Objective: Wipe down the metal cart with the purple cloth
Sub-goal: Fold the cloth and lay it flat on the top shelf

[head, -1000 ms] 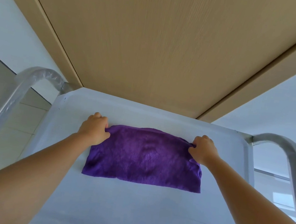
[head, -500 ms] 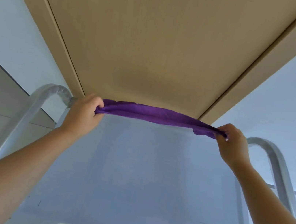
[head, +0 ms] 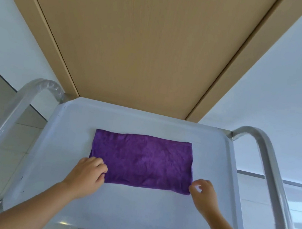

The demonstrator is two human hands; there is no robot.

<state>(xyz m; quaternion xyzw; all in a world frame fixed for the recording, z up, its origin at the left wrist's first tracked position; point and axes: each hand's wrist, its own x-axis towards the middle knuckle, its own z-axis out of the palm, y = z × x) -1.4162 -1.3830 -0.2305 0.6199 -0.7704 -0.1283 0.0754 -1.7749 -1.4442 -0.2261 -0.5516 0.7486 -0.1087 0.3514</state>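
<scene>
Both lower corners of the purple cloth (head: 142, 161), spread flat with its long axis left-right across the metal cart (head: 69, 133), are attended: the left hand (head: 86, 175) pinches one, while the right hand (head: 203, 195) is held loosely curled beside the other.

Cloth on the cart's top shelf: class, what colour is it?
The cloth is plain purple, clearest in the head view.

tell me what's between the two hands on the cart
The purple cloth, spread flat on the cart top in the head view. The left hand and right hand are at its near corners.
</scene>
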